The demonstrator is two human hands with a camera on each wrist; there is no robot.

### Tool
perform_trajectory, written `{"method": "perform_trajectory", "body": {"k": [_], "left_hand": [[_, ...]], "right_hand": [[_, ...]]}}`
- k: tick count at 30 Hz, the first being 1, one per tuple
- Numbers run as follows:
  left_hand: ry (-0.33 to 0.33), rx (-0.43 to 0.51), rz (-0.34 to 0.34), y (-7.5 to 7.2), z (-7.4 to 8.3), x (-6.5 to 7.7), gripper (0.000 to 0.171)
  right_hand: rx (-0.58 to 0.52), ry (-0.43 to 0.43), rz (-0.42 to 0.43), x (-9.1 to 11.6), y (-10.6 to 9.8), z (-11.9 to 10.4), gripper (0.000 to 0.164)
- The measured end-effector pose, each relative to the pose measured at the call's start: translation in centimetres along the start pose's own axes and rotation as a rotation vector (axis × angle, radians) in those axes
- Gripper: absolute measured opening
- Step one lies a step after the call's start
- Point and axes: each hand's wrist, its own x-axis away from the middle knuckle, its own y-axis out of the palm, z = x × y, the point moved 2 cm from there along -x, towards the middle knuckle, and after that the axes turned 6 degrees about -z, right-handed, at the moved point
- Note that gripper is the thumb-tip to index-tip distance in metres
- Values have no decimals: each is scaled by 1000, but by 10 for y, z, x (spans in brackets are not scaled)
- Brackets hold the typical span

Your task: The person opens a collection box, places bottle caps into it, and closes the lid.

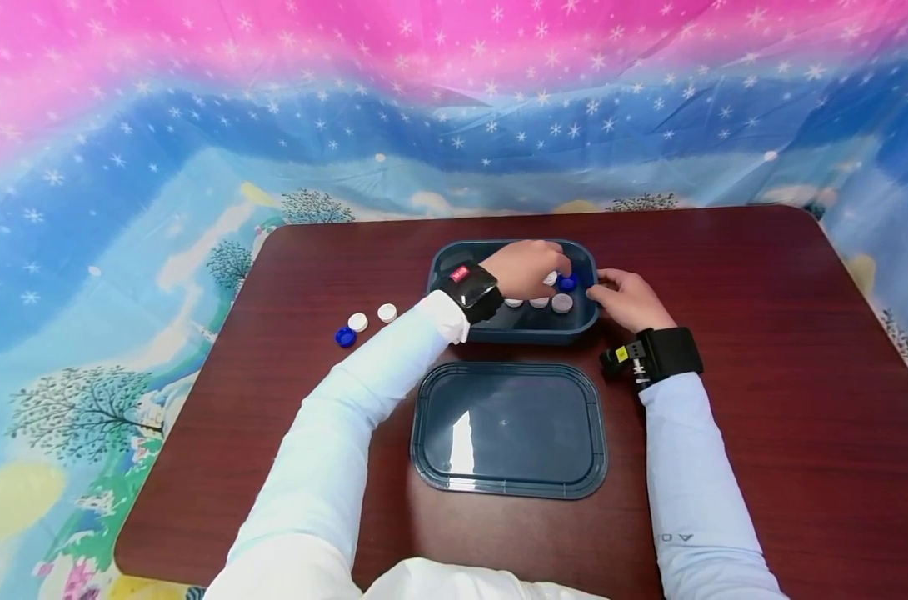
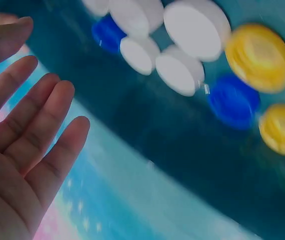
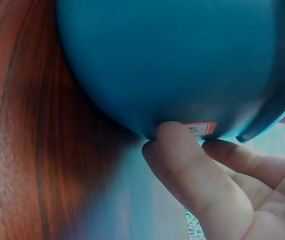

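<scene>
A dark blue-grey plastic box [image 1: 525,335] stands on the table with white, blue and yellow bottle caps inside. My left hand [image 1: 526,268] reaches over the box, its fingers by a blue cap [image 1: 567,282] near the right end. In the left wrist view the fingers [image 2: 52,135] are spread, with nothing between them; white caps [image 2: 180,70] and yellow caps [image 2: 260,57] lie on the box floor beyond. At the box's right end my right hand [image 1: 631,298] holds the wall, thumb at the rim. Fingertips [image 3: 175,137] press the outside wall beside a small red-edged label [image 3: 202,129].
The box's flat lid [image 1: 510,429] lies on the table [image 1: 761,350] in front of it. Left of the box are two white caps, one [image 1: 387,312] apart and one [image 1: 358,322] close to a blue cap [image 1: 345,337]. A patterned cloth [image 1: 454,108] hangs behind the table.
</scene>
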Motion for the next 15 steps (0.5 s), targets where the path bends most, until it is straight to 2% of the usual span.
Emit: {"method": "perform_trajectory", "body": {"k": [4,8,12,15], "left_hand": [[-35,-10,68,-14,-7,27,35],[-94,10,139,-25,-17,63,36],[-154,41,209,-26,-35,101,34],[-206,60,229,-20,-53,127,34]], "right_hand": [[27,-5,8,0,0,-1,61],[46,-13,11,0,1,-1,61],[52,-18,14,1,2,-1,62],[61,-15,20,2,2,-2,62]]}}
